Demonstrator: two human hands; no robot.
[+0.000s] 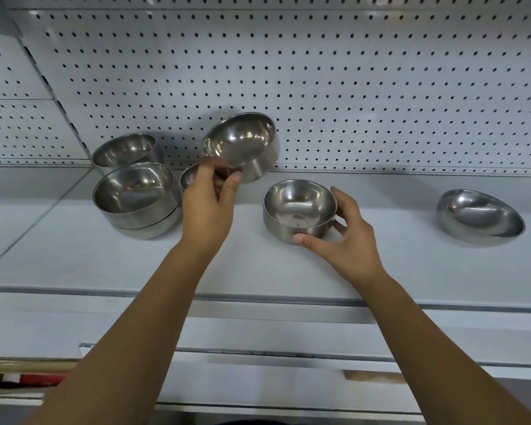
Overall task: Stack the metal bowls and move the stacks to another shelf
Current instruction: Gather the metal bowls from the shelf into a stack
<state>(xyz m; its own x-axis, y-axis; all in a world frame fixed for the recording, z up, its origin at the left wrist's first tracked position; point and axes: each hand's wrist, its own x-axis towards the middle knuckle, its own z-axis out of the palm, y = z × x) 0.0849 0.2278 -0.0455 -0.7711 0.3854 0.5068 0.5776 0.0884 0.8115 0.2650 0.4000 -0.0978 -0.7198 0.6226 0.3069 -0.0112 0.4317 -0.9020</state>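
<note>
My left hand (pixel 207 204) pinches the rim of a metal bowl (pixel 242 145) and holds it tilted in the air above the white shelf (pixel 258 265). My right hand (pixel 347 237) grips another metal bowl (pixel 299 208) that stands upright on the shelf, thumb in front and fingers behind. At the left stands a stack of two bowls (pixel 137 199), with a single bowl (pixel 126 150) behind it. A further bowl (pixel 190 177) is mostly hidden behind my left hand. One bowl (pixel 478 217) lies tilted at the far right.
A perforated white back panel (pixel 350 87) rises behind the shelf. Lower shelves (pixel 288 378) show below the front edge. Something red and a wooden strip (pixel 31 377) lie at the lower left.
</note>
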